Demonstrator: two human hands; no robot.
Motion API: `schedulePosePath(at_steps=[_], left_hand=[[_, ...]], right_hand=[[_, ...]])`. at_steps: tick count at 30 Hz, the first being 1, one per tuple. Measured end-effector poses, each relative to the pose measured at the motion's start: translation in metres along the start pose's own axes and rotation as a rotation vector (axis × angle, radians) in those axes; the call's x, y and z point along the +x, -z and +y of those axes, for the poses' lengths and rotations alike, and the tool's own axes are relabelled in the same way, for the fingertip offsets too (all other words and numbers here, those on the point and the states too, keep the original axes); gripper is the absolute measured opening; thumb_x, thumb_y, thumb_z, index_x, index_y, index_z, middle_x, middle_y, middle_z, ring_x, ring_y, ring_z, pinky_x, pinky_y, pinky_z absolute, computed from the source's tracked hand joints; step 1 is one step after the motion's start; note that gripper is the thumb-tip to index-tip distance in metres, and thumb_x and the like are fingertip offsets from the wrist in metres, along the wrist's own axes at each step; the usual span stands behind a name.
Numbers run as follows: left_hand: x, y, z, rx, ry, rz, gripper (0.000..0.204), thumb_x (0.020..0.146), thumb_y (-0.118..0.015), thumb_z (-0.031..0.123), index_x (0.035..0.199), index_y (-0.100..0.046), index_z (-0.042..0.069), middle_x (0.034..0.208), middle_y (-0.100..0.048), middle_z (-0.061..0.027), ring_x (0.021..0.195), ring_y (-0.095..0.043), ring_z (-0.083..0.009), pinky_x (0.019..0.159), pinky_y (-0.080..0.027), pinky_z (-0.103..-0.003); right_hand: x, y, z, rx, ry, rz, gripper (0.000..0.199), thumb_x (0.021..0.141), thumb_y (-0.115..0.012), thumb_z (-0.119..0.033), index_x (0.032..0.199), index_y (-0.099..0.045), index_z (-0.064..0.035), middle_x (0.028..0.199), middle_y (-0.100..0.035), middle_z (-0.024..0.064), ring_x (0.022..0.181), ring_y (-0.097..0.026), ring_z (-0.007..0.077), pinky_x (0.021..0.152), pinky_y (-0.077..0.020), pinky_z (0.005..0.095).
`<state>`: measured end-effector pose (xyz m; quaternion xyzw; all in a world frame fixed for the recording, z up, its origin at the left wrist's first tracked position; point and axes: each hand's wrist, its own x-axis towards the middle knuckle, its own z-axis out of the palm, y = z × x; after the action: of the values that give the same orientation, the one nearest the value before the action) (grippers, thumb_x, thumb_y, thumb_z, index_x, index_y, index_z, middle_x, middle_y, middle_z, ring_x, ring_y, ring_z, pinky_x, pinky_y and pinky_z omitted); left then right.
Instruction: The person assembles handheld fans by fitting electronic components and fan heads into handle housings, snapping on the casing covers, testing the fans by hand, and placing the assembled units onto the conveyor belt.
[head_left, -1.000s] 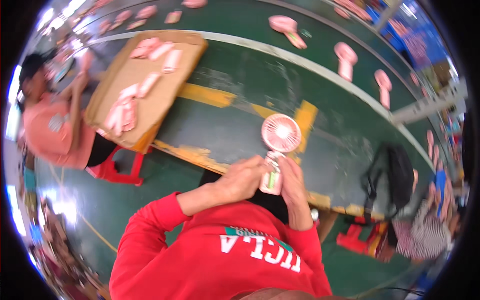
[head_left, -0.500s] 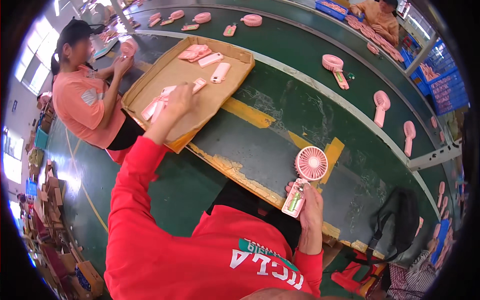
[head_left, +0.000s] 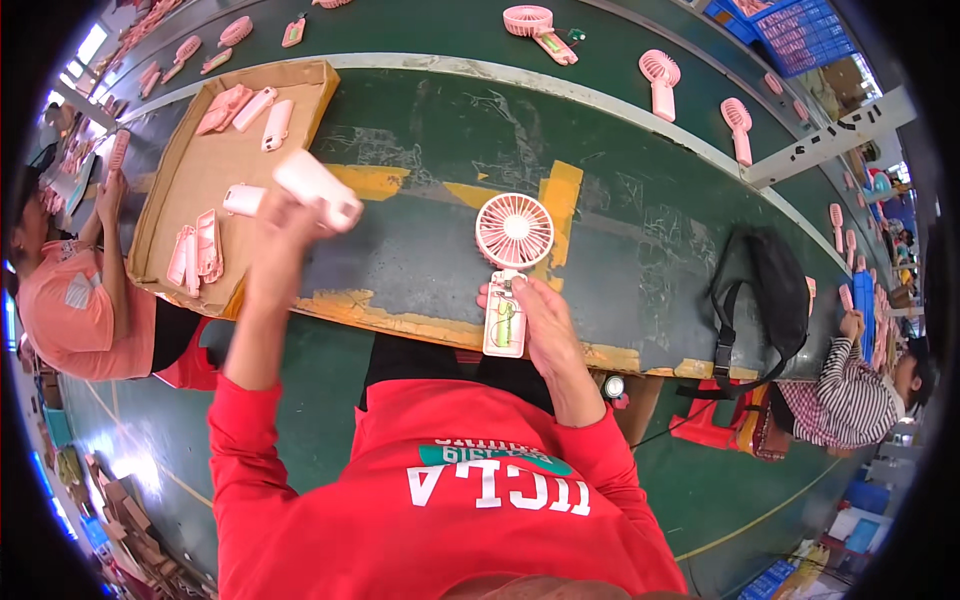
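Note:
My left hand, blurred by motion, grips a pale pink handle cover just right of a shallow cardboard tray. The tray holds several more pink handle covers, some in a small stack. My right hand holds a pink handheld fan over the table's near edge, its round grille pointing away from me. The fan's handle is uncovered, so a green battery and thin wires show inside. My right thumb presses near the handle's top.
The dark table has worn yellow tape. Beyond it, a green conveyor carries several pink fans. A black bag lies on the right, below a metal bracket. Co-workers sit left and right.
My left hand has lifted a handle cover out of the tray and moved right with it. The view has turned rightward; my right hand keeps hold of the fan.

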<state>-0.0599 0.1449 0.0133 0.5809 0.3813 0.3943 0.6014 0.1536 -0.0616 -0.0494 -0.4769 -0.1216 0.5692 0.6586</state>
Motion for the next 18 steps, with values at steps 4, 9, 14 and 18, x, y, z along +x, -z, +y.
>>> schedulePosePath(at_steps=[4, 9, 14, 18], left_hand=[[-0.036, -0.038, -0.038, -0.33, 0.329, -0.052, 0.022, 0.09, -0.054, 0.011, 0.107, -0.054, -0.004, 0.104, -0.063, -0.0148, 0.095, -0.064, -0.0226, 0.083, -0.052, -0.033], [-0.074, -0.046, -0.032, 0.025, 0.564, -0.335, 0.022, 0.089, -0.057, 0.013, 0.107, -0.057, -0.002, 0.098, -0.064, -0.0137, 0.091, -0.065, -0.0267, 0.077, -0.053, -0.033], [-0.065, -0.056, -0.015, 0.9, -0.345, -0.369, 0.035, 0.077, -0.066, 0.007, 0.108, -0.055, -0.003, 0.1, -0.061, -0.0163, 0.095, -0.059, -0.0384, 0.082, -0.049, -0.038], [-0.046, -0.051, -0.019, 1.144, -0.426, -0.362, 0.049, 0.07, -0.07, 0.005, 0.115, -0.052, 0.0, 0.121, -0.05, -0.017, 0.113, -0.046, -0.035, 0.093, -0.04, -0.042]], right_hand=[[-0.001, -0.001, 0.003, 0.023, -0.012, -0.031, 0.031, 0.096, -0.047, -0.021, 0.112, -0.052, 0.0055, 0.104, -0.063, 0.0188, 0.094, -0.064, 0.0246, 0.079, -0.0538, 0.0328], [-0.001, 0.002, 0.003, 0.059, -0.019, -0.016, 0.031, 0.096, -0.047, -0.021, 0.112, -0.052, 0.0057, 0.104, -0.063, 0.0187, 0.094, -0.064, 0.0247, 0.079, -0.054, 0.0327], [0.0, 0.004, 0.002, 0.043, -0.021, -0.031, 0.031, 0.097, -0.046, -0.021, 0.112, -0.051, 0.0059, 0.104, -0.063, 0.0185, 0.094, -0.064, 0.0244, 0.079, -0.054, 0.0324], [0.0, 0.004, 0.002, 0.063, -0.036, -0.045, 0.032, 0.097, -0.045, -0.021, 0.114, -0.05, 0.006, 0.105, -0.062, 0.0185, 0.095, -0.064, 0.024, 0.079, -0.054, 0.032]])
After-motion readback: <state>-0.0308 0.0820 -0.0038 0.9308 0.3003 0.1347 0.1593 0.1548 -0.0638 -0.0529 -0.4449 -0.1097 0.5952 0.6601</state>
